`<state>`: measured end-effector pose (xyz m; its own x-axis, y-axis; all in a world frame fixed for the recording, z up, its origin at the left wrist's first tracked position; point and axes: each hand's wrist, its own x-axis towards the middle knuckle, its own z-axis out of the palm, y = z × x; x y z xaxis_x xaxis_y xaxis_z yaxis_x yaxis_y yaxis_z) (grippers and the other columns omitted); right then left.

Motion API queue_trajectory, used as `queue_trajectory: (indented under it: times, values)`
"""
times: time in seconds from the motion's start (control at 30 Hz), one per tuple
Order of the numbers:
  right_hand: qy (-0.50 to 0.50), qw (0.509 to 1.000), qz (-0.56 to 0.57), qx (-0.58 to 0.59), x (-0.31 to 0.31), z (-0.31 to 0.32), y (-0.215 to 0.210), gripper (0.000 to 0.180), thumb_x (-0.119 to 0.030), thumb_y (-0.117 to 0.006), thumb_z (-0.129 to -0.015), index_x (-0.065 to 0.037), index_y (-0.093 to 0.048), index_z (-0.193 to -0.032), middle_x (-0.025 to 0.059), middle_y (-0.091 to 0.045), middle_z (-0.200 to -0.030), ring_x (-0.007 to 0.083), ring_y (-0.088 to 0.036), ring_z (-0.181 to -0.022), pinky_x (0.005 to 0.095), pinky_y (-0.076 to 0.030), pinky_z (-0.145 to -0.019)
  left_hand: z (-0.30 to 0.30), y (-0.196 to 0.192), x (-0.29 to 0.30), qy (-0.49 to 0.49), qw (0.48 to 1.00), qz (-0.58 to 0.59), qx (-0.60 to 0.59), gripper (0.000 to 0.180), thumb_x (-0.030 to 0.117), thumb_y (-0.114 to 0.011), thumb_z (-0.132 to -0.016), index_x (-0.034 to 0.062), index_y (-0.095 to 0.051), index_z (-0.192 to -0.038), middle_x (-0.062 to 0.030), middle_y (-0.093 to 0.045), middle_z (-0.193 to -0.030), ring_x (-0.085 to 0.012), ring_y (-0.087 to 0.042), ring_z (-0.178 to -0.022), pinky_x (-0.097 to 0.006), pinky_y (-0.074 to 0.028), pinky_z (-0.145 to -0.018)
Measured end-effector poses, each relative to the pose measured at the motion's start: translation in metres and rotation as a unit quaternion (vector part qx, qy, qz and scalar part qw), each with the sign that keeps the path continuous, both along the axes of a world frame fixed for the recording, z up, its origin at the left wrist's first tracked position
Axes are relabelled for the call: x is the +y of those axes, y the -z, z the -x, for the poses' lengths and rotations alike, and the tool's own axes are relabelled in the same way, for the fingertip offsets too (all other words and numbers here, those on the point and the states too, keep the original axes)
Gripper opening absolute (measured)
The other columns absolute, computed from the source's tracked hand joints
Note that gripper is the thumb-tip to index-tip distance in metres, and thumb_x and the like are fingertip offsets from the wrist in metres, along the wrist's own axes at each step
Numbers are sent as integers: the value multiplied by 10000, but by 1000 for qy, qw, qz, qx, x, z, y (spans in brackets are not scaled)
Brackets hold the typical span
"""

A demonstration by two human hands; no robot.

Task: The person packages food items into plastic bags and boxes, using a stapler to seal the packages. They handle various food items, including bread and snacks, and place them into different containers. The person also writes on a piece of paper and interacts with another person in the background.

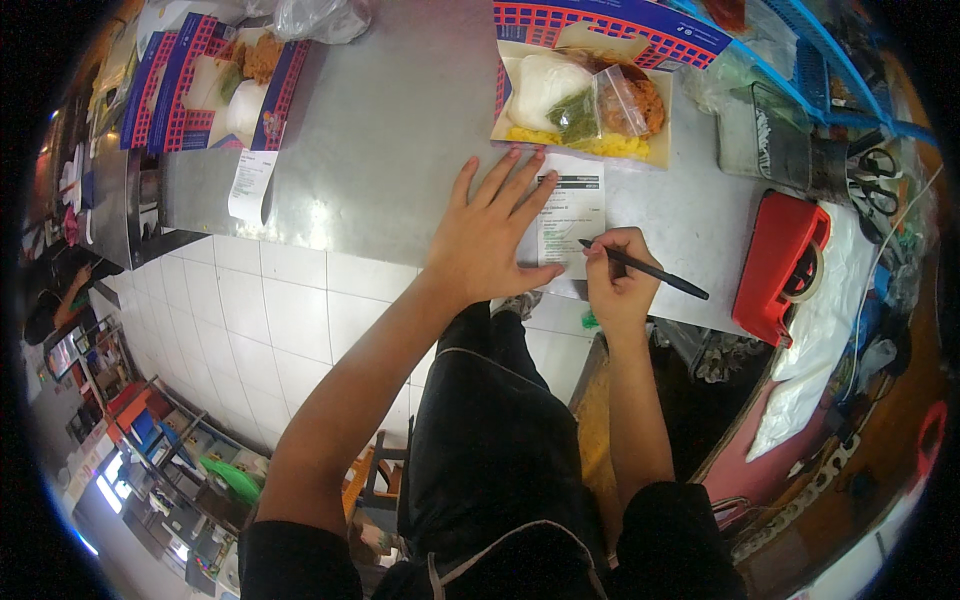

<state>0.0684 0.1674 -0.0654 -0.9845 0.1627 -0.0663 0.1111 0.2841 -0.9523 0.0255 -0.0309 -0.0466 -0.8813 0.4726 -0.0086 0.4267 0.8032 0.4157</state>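
My left hand (490, 225) lies flat on the metal counter with its fingers spread, the fingertips at the upper left edge of a paper receipt (572, 222). Between the fingers of my right hand (622, 280) is a black pen (655, 270), its tip on or just over the receipt; green marks show on the paper. Just beyond the receipt stands an open meal box (655, 150) in blue and red. It holds white rice (545, 88), fried chicken (648, 105), yellow scrambled-looking food (575, 142), something green, and a small clear plastic packet (618, 98).
At the far left are more open meal boxes (170, 95) with a second receipt (252, 185) by them. A red tape dispenser (780, 265), white plastic bags (828, 290) and scissors (878, 180) lie at the right. A blue basket (800, 50) stands at the far right.
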Motion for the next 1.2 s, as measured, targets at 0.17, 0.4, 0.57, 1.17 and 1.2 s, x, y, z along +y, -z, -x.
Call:
queue_trajectory:
  times: [0.17, 0.4, 0.57, 1.17, 1.2]
  values:
    - [48, 998, 6, 50, 0, -2, 2, 69, -66, -675, -868, -56, -607, -862, -48, -567, -662, -3, -399, -539, 185, -304, -494, -1, 0, 0, -2, 1000, 0, 3, 978, 610, -729, -712, 116, -416, -1496, -112, -337, -1594, -294, -269, -1487, -577, -146, -1202]
    - [-5, 1000, -19, -11, 6, -1, -3, 65, -53, -669, -862, -48, -606, -852, -30, -598, -687, 18, -468, -577, 203, -375, -531, -2, 2, -1, -2, 1000, 0, 1, 1012, 658, -729, -697, 119, -415, -1494, -109, -332, -1599, -297, -273, -1487, -586, -152, -1200]
    - [-29, 1000, 8, -3, 5, -1, 0, 44, -45, -655, -850, -47, -611, -847, -2, -630, -705, 51, -544, -621, 220, -435, -574, -2, 4, 0, -3, 1000, 3, 4, 1019, 673, -728, -689, 115, -423, -1485, -110, -335, -1597, -302, -271, -1487, -589, -148, -1201]
    - [109, 983, 127, 80, 0, 1, 4, 97, -82, -643, -961, -6, -582, -952, 28, -653, -827, 55, -571, -705, 200, -452, -626, -2, -1, 1, 3, 1000, 9, -3, 1057, 677, -731, -664, 98, -414, -1490, -119, -328, -1599, -307, -262, -1489, -599, -147, -1194]
    - [89, 988, 107, 66, 2, 1, 6, 96, -77, -646, -956, -7, -581, -953, 26, -655, -824, 48, -564, -693, 194, -443, -613, -2, 0, 0, 3, 1000, 7, 2, 1058, 677, -732, -662, 97, -415, -1489, -119, -328, -1598, -308, -262, -1489, -599, -149, -1193]
